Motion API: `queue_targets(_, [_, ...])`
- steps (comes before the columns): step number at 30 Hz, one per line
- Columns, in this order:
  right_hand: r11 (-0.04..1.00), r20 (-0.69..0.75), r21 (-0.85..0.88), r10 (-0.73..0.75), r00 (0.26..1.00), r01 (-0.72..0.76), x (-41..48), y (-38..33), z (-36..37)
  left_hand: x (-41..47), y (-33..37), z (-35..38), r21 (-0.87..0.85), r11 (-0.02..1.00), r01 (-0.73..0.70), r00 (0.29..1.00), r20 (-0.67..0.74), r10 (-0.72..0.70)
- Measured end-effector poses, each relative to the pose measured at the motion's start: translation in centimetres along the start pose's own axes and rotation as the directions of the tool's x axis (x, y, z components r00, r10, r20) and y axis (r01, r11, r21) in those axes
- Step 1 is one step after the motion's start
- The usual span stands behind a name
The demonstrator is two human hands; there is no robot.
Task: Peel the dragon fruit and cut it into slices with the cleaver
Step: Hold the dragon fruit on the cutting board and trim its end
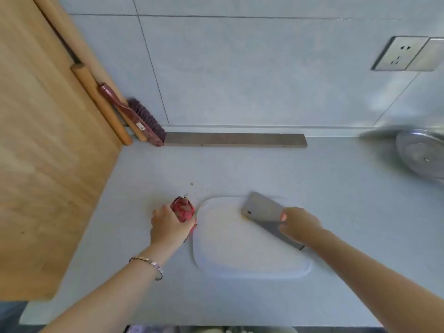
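Observation:
A red dragon fruit (183, 209) lies on the grey counter just left of the white cutting board (240, 246). My left hand (168, 227) grips the fruit from its near side, hiding its lower half. A steel cleaver (262, 210) lies across the board's far right corner, blade pointing up and left. My right hand (299, 224) is over the cleaver where the blade meets the handle, thumb on the flat of the blade. Most of the handle is hidden under that hand and forearm.
A large wooden board (43, 150) stands at the left, with rolling pins (101, 104) and a brush (141, 118) leaning beside it. A wooden strip (235, 140) lies along the tiled wall. A metal lid (422, 157) sits at the right edge.

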State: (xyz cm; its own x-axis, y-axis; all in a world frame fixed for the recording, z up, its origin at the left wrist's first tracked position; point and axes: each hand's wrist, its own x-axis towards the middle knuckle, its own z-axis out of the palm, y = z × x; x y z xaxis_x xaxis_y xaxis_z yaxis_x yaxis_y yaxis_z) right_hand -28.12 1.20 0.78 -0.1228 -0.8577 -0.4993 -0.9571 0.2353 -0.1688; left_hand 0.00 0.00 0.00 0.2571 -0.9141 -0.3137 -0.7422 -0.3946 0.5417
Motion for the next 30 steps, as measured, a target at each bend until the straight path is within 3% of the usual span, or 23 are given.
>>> queue_targets(3, [0.957,0.080,-0.200,0.229,0.970,-0.209,-0.6,2.1,1.6,2.0,-0.7,0.2,-0.038,0.980,0.197,0.980,0.036,-0.195])
queue_targets(6, [0.896,0.116,-0.337,0.345,0.931,-0.289,-0.9,3.6,3.5,3.9,-0.9,1.0,-0.131,0.964,0.233,0.965,0.149,-0.214])
queue_targets(10, [0.883,0.085,-0.335,0.375,0.923,-0.328,-0.8,4.4,5.4,4.8,-0.6,1.8,-0.223,0.950,0.220,0.973,0.125,-0.196])
queue_targets(15, [0.924,0.058,-0.286,0.282,0.958,-0.255,-0.7,5.5,5.3,4.6,0.1,1.9,-0.230,0.950,0.210,0.977,0.068,-0.200])
queue_targets(20, [0.975,0.005,-0.039,0.219,0.976,-0.218,-1.4,7.1,4.6,2.0,3.5,3.0,-0.398,0.910,0.113,0.994,0.036,-0.107])
queue_targets(25, [0.943,-0.106,0.275,0.225,0.968,-0.189,-2.0,7.9,2.4,-0.9,6.4,6.3,-0.491,0.843,0.221,0.970,0.197,-0.139])
queue_targets(27, [0.866,-0.080,0.470,0.232,0.970,-0.168,-1.9,8.0,1.8,-1.6,7.5,8.0,-0.486,0.836,0.256,0.959,0.235,-0.157])
queue_targets(30, [0.636,0.015,0.761,0.178,0.984,-0.127,-1.6,7.8,0.6,-2.3,9.3,10.3,-0.502,0.824,0.264,0.952,0.271,-0.140])
